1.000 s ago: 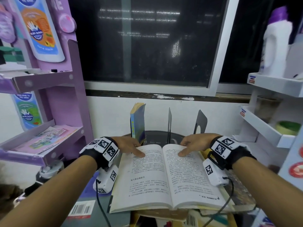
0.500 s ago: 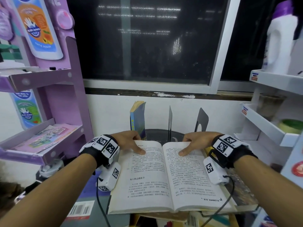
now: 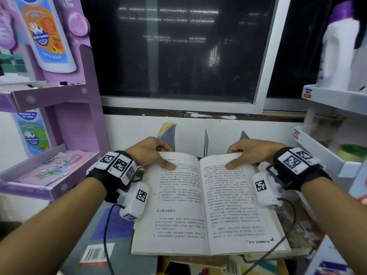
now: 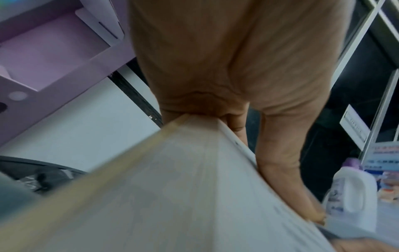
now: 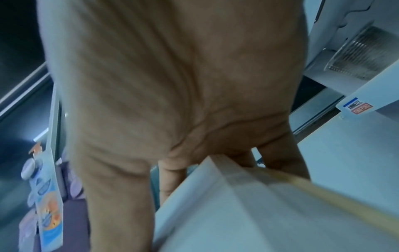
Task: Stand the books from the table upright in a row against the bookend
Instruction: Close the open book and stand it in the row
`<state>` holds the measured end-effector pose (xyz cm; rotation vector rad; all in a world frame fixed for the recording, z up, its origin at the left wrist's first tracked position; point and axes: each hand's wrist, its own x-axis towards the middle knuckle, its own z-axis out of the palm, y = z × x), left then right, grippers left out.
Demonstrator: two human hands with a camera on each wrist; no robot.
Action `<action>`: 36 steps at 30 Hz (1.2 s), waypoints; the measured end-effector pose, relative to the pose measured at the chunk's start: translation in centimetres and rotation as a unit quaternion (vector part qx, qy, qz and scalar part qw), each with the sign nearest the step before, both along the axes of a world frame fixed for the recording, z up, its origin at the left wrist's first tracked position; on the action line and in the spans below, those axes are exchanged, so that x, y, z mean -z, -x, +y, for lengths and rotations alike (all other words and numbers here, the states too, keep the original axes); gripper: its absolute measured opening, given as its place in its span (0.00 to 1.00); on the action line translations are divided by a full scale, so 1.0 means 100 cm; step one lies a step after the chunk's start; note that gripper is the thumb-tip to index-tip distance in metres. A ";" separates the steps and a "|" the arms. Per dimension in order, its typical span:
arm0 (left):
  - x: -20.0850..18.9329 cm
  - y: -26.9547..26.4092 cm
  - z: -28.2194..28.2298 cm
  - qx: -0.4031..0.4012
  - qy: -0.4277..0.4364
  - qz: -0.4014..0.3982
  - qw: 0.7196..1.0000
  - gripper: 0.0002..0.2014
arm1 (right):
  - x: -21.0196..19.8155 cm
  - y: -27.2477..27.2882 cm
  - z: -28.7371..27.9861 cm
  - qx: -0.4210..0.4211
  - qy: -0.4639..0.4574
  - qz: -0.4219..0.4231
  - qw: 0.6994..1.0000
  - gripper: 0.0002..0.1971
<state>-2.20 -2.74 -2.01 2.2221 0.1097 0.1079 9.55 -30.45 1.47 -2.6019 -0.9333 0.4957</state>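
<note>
An open book (image 3: 204, 205) with printed white pages lies spread in front of me, its far edge raised. My left hand (image 3: 156, 153) grips the top of the left page block (image 4: 172, 187), thumb on the page and fingers curled behind. My right hand (image 3: 246, 155) holds the right page block (image 5: 248, 213) the same way. Behind the hands a blue book (image 3: 167, 133) stands upright by the wall. Dark metal bookend plates (image 3: 206, 141) rise to its right, a second plate (image 3: 243, 134) partly hidden by my right hand.
A purple display shelf (image 3: 59, 100) stands close on the left and a white rack (image 3: 333, 100) with a detergent bottle (image 3: 339, 48) on the right. More books (image 3: 103, 235) lie flat under and beside the open one. A dark window (image 3: 174, 48) and white wall are behind.
Both hands have slid up to the book's far edge and curled round it. The far edge has lifted, now hiding the lower part of the blue book and bookends.
</note>
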 end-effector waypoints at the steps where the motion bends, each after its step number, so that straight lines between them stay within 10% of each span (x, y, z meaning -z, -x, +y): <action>1: -0.006 0.002 -0.001 -0.001 0.008 -0.014 1.000 0.16 | -0.006 0.001 -0.001 -0.002 -0.009 -0.002 1.000 0.13; 18: -0.055 0.022 -0.011 -0.082 0.085 -0.213 0.970 0.17 | -0.056 0.020 -0.003 0.022 -0.206 -0.162 0.965 0.08; 36: -0.018 0.010 -0.038 -0.071 0.294 -0.214 0.929 0.16 | -0.025 0.034 -0.006 0.050 -0.345 -0.030 0.937 0.09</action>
